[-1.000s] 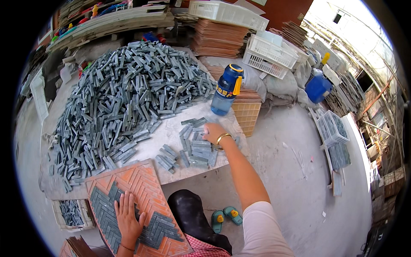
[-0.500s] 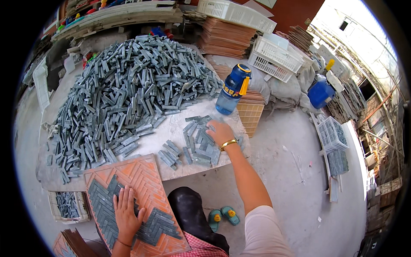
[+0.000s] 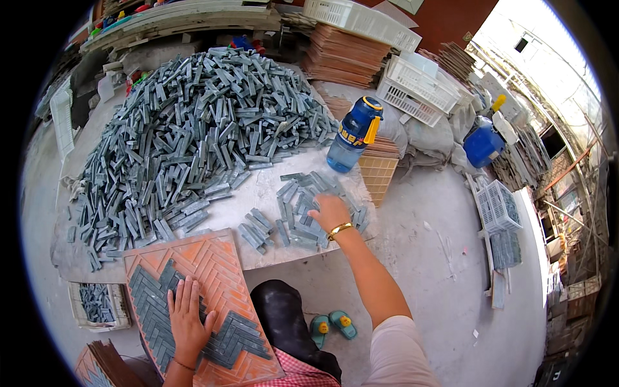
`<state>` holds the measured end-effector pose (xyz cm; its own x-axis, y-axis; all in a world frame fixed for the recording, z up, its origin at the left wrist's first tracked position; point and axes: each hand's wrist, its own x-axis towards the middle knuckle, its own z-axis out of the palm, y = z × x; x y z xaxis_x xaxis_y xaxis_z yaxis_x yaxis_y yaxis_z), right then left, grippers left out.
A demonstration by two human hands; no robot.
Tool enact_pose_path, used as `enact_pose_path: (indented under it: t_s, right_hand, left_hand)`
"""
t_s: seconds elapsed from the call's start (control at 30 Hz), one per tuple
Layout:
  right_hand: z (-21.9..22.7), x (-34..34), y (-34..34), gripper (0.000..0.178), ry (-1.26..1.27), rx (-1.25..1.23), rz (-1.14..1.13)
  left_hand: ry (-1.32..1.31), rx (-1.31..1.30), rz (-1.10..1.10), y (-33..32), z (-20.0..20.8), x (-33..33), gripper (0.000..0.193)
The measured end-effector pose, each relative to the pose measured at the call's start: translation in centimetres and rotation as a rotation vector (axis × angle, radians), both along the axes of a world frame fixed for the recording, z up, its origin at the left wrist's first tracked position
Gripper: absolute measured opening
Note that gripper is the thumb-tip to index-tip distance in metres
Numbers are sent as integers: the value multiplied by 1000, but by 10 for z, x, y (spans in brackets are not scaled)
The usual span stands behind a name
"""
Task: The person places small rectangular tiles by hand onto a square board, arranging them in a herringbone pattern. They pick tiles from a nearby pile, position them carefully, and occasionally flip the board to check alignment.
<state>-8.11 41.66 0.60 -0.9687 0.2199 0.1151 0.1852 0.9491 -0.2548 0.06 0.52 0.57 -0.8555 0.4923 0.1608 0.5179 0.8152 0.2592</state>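
My left hand lies flat, fingers stretched out, on grey stone strips set in a zigzag pattern. They fill part of an orange grooved tray, whose upper and right-hand grooves show bare. My right hand, with a gold bracelet at the wrist, is over a loose spread of grey strips on the table's right part. Its fingertips are blurred and partly hidden, so whether it holds a strip does not show. A small cluster of strips lies to its left.
A large heap of grey strips covers much of the table. A blue water bottle stands beyond my right hand. A crate of strips sits low at the left. Sandals lie on the floor, and white crates stand behind.
My right hand has shifted slightly nearer over the loose strips. My left hand stays flat on the tray. The whole view has moved a little.
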Motion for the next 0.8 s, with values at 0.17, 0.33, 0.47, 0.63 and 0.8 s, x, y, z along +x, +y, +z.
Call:
enact_pose_path:
  t_s: [0.17,0.33,0.47,0.63,0.8]
  right_hand:
    - [45,3,14,22,-18,-905,-177]
    - [51,15,26,27,237,-1616,-79]
    - [30,2,27,31,-17,-456,-148]
    - [19,1,0,31,-47,23,-99]
    - [43,10,28,24,0,-1161,-105]
  left_hand:
    - [-24,6,17,-1,1,1,66]
    - [-11,0,15,-1,2,1,67]
    - [-6,-6,15,0,2,0,67]
    - [-22,7,18,0,4,0,67]
    - [-23,14,18,-4,1,0,67]
